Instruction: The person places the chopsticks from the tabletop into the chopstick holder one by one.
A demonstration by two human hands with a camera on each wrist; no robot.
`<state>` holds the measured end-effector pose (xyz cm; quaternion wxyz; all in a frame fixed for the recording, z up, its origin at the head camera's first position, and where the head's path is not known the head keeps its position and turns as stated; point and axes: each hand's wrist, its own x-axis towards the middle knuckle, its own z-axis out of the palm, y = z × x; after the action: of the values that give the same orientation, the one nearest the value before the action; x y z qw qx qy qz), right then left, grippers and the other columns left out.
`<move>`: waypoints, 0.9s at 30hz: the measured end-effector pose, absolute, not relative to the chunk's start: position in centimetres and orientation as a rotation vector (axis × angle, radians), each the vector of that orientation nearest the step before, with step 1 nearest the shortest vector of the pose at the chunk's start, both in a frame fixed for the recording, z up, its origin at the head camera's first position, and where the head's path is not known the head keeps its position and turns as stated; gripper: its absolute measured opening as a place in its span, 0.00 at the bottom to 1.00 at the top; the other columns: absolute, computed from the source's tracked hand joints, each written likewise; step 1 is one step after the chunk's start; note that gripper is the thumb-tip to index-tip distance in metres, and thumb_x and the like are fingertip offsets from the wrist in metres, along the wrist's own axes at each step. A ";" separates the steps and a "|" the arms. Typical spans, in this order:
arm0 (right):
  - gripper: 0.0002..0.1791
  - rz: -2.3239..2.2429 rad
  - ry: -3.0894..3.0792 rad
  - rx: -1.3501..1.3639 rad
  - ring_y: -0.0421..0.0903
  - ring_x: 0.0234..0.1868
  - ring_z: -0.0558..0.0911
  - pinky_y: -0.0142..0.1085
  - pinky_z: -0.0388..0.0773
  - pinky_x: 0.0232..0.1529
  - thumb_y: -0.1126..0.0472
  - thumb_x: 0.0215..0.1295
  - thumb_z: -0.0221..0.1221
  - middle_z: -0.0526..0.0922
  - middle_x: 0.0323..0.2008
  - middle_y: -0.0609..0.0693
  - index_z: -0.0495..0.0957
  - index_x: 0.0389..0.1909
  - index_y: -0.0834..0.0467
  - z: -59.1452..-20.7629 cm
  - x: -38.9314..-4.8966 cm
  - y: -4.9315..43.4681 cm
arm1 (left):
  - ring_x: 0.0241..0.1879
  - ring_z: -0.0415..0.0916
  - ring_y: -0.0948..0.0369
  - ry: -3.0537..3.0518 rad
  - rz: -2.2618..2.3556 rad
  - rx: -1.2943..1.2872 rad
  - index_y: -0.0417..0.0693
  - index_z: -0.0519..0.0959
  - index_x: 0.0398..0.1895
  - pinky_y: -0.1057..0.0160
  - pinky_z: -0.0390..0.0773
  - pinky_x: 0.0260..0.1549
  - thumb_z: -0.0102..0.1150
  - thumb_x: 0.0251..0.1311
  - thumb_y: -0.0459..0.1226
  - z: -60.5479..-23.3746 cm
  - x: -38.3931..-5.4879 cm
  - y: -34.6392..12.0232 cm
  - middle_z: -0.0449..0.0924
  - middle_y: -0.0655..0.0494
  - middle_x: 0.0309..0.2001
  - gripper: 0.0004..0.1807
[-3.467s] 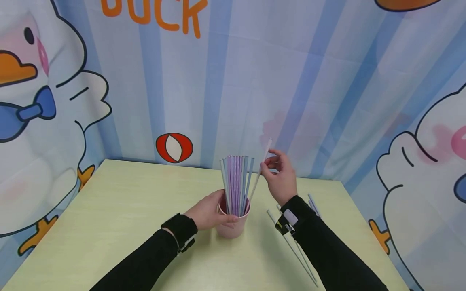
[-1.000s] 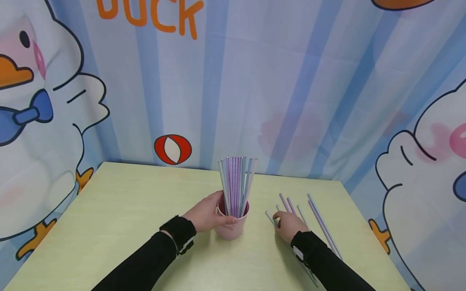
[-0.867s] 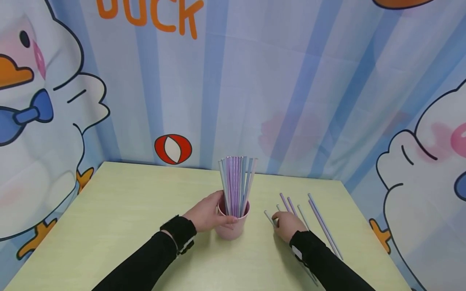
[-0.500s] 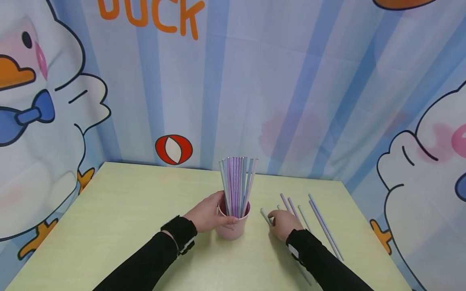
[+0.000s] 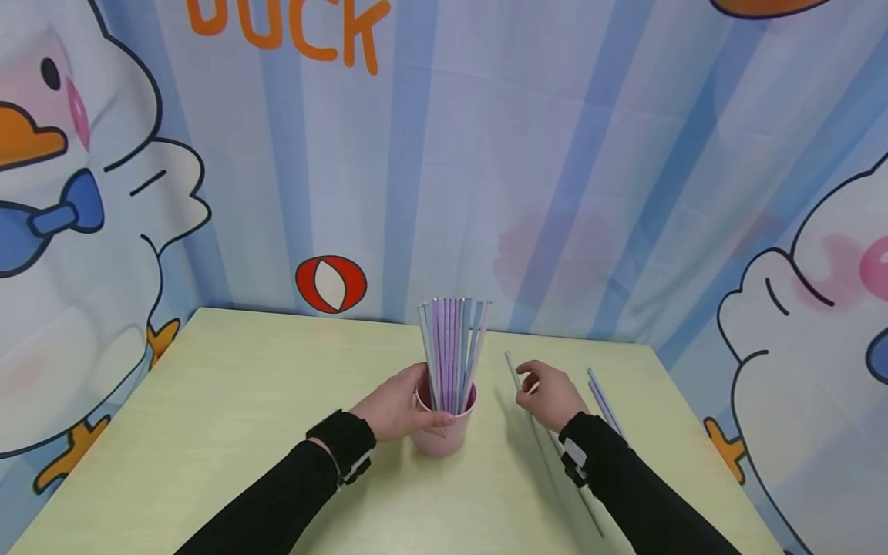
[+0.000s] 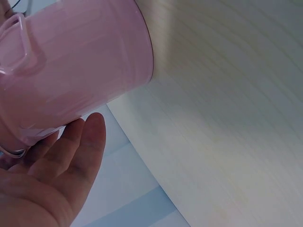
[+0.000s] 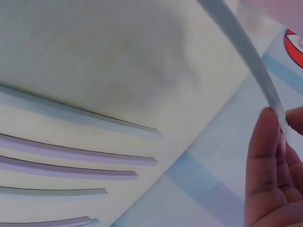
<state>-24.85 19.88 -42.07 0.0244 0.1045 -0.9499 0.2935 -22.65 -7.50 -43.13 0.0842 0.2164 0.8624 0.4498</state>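
My left hand (image 5: 398,405) holds the pink cup (image 5: 438,442) by its rim, thumb across the near side; in the left wrist view the fingers curve against the cup wall (image 6: 90,52). Purple, blue and pale pink drinking straws (image 5: 449,347) stand upright in a bunch inside it. To the right of the cup, my right hand (image 5: 548,395) pinches a grey-blue straw (image 5: 511,368) between thumb and fingers near its upper end. That straw (image 7: 246,47) slants away from the fingertips in the right wrist view, raised over the table.
Several straws lie side by side on the table at the right, among them a purple straw (image 7: 71,152) and a blue straw (image 5: 605,402), partly hidden by my right arm. A patterned curtain (image 5: 472,154) hangs behind the pale table (image 5: 277,370).
The pale pink straw earlier in my right hand now stands in the cup. My right hand went down to the table straws and has lifted a grey-blue one. My left hand stays on the cup.
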 end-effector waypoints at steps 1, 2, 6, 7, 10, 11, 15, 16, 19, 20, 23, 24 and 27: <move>0.21 0.966 -2.916 0.315 0.47 0.30 0.76 0.40 0.74 0.31 0.67 0.62 0.59 0.77 0.34 0.52 0.74 0.57 0.63 -41.6 -24.9 19.9 | 0.60 0.68 0.58 2.572 1.343 0.648 0.55 0.55 0.75 0.49 0.67 0.63 0.70 0.49 0.54 -43.1 -22.7 -7.5 0.66 0.58 0.68 0.51; 0.21 1.018 -2.888 0.310 0.47 0.31 0.77 0.40 0.76 0.31 0.67 0.62 0.59 0.77 0.34 0.53 0.74 0.57 0.64 -41.0 -25.0 19.9 | 0.60 0.68 0.58 2.570 1.345 0.646 0.55 0.55 0.75 0.49 0.67 0.63 0.71 0.49 0.54 -43.1 -22.7 -7.5 0.66 0.58 0.68 0.51; 0.22 1.207 -2.781 0.291 0.50 0.36 0.80 0.42 0.82 0.35 0.66 0.66 0.56 0.76 0.38 0.56 0.71 0.60 0.64 -39.0 -25.5 19.8 | 0.61 0.68 0.58 2.573 1.348 0.643 0.55 0.55 0.75 0.49 0.67 0.64 0.71 0.49 0.54 -43.1 -22.6 -7.5 0.66 0.57 0.68 0.52; 0.22 1.241 -2.750 0.291 0.51 0.37 0.80 0.43 0.83 0.36 0.66 0.66 0.56 0.76 0.39 0.57 0.70 0.61 0.65 -38.5 -25.6 19.8 | 0.61 0.68 0.58 2.573 1.347 0.642 0.55 0.55 0.75 0.49 0.67 0.63 0.71 0.49 0.54 -43.1 -22.6 -7.5 0.66 0.57 0.68 0.51; 0.22 1.348 -2.669 0.278 0.53 0.38 0.80 0.43 0.84 0.38 0.66 0.68 0.55 0.75 0.40 0.58 0.68 0.62 0.64 -37.1 -25.9 19.6 | 0.61 0.68 0.58 2.577 1.342 0.640 0.55 0.56 0.75 0.49 0.67 0.63 0.70 0.49 0.55 -43.1 -22.6 -7.5 0.66 0.57 0.68 0.51; 0.22 1.368 -2.648 0.277 0.53 0.38 0.81 0.42 0.84 0.38 0.66 0.68 0.54 0.75 0.40 0.58 0.67 0.62 0.64 -36.6 -25.9 19.5 | 0.61 0.68 0.58 2.577 1.342 0.637 0.55 0.56 0.75 0.49 0.67 0.63 0.70 0.49 0.55 -43.1 -22.6 -7.5 0.66 0.57 0.68 0.51; 0.24 1.457 -2.568 0.271 0.53 0.39 0.80 0.42 0.83 0.40 0.65 0.69 0.53 0.74 0.42 0.58 0.64 0.64 0.62 -35.1 -26.0 19.1 | 0.61 0.68 0.57 2.580 1.339 0.628 0.55 0.56 0.75 0.48 0.67 0.63 0.70 0.48 0.56 -43.2 -22.7 -7.5 0.66 0.57 0.68 0.52; 0.24 1.472 -2.549 0.272 0.52 0.39 0.80 0.41 0.83 0.41 0.65 0.70 0.53 0.74 0.42 0.57 0.64 0.65 0.62 -34.8 -26.0 19.0 | 0.61 0.68 0.57 2.579 1.340 0.626 0.56 0.56 0.75 0.48 0.66 0.63 0.70 0.47 0.56 -43.2 -22.8 -7.5 0.66 0.57 0.68 0.52; 0.24 1.514 -2.488 0.273 0.50 0.38 0.79 0.40 0.83 0.42 0.65 0.69 0.54 0.73 0.42 0.57 0.63 0.65 0.62 -34.0 -26.1 18.7 | 0.62 0.68 0.57 2.575 1.346 0.618 0.56 0.55 0.75 0.48 0.67 0.63 0.70 0.47 0.56 -43.4 -22.8 -7.5 0.65 0.58 0.69 0.52; 0.24 1.534 -2.463 0.269 0.49 0.37 0.79 0.39 0.83 0.42 0.65 0.69 0.54 0.73 0.42 0.56 0.63 0.64 0.62 -33.8 -26.1 18.6 | 0.62 0.68 0.57 2.574 1.349 0.616 0.56 0.56 0.75 0.48 0.67 0.63 0.71 0.47 0.56 -43.4 -22.8 -7.5 0.65 0.57 0.69 0.52; 0.25 1.590 -2.384 0.264 0.45 0.36 0.78 0.37 0.83 0.42 0.65 0.69 0.54 0.72 0.41 0.55 0.63 0.65 0.62 -33.1 -26.2 18.5 | 0.62 0.68 0.57 2.569 1.353 0.616 0.56 0.55 0.75 0.48 0.67 0.63 0.71 0.47 0.56 -43.3 -22.8 -7.5 0.65 0.57 0.69 0.52; 0.25 1.610 -2.352 0.265 0.44 0.35 0.78 0.36 0.83 0.42 0.65 0.69 0.54 0.72 0.41 0.55 0.62 0.65 0.62 -32.9 -26.2 18.4 | 0.62 0.68 0.57 2.569 1.354 0.618 0.56 0.55 0.75 0.47 0.67 0.63 0.71 0.47 0.55 -43.3 -22.8 -7.5 0.65 0.57 0.69 0.52; 0.25 1.652 -2.247 0.267 0.41 0.34 0.77 0.35 0.83 0.41 0.66 0.69 0.54 0.72 0.40 0.53 0.62 0.65 0.63 -32.5 -26.3 18.2 | 0.61 0.68 0.56 2.566 1.359 0.616 0.56 0.55 0.75 0.47 0.67 0.63 0.70 0.48 0.55 -43.3 -22.7 -7.4 0.66 0.57 0.69 0.52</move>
<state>-26.28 18.23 -32.48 0.1692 0.0939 -0.7905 0.5811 -22.73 -7.45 -43.26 0.0865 0.2068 0.8613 0.4560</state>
